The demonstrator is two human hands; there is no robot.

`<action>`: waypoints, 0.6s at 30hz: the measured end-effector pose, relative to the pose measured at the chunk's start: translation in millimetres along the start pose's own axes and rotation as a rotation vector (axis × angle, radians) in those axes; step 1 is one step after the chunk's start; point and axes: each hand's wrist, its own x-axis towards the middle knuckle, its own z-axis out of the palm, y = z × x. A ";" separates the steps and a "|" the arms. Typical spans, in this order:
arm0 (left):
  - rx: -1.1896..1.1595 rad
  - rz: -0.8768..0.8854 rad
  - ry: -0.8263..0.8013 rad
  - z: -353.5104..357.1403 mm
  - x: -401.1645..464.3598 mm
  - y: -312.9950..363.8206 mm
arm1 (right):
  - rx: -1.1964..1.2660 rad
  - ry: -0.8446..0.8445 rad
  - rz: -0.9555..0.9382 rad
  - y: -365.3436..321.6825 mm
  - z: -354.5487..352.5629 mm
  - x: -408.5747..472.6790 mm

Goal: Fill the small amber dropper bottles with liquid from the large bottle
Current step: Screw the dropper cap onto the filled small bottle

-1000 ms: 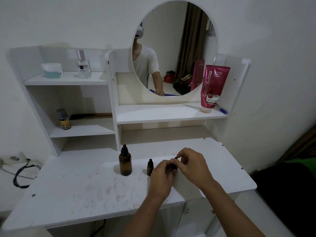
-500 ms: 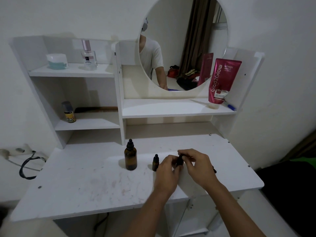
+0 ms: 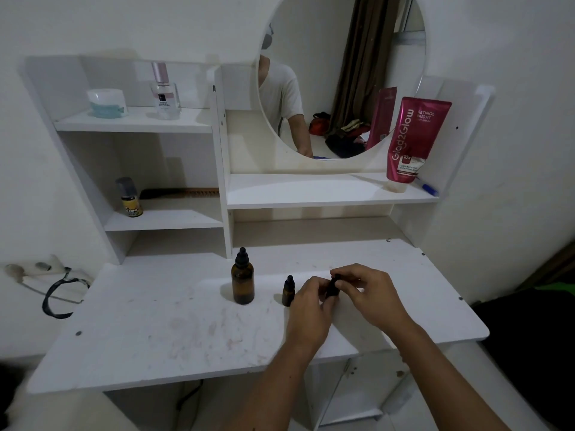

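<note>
On the scuffed white vanity top [image 3: 155, 331], below a round mirror [image 3: 342, 73], both hands [image 3: 339, 300] grip a small bottle [image 3: 332, 287].

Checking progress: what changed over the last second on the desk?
Little: both hands keep working the small bottle, left hand holding it, right hand with fingers at its cap. The view shifted. Large bottle and second small bottle stayed put, capped.

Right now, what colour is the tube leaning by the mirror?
Magenta pink, with white lettering: the tube, clearest in the head view.
</note>
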 end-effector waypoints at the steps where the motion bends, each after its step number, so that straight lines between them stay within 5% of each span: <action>1: 0.002 -0.001 0.000 0.1 0.5 -0.6 | 0.013 0.023 0.008 -0.5 1.9 -0.6; 9: 0.049 0.007 -0.004 1.5 0.8 0.0 | 0.013 0.219 0.027 -5.8 25.3 -14.7; 18: 0.081 0.014 -0.006 -7.6 -12.3 8.9 | -0.115 0.148 0.029 -13.7 23.8 -16.8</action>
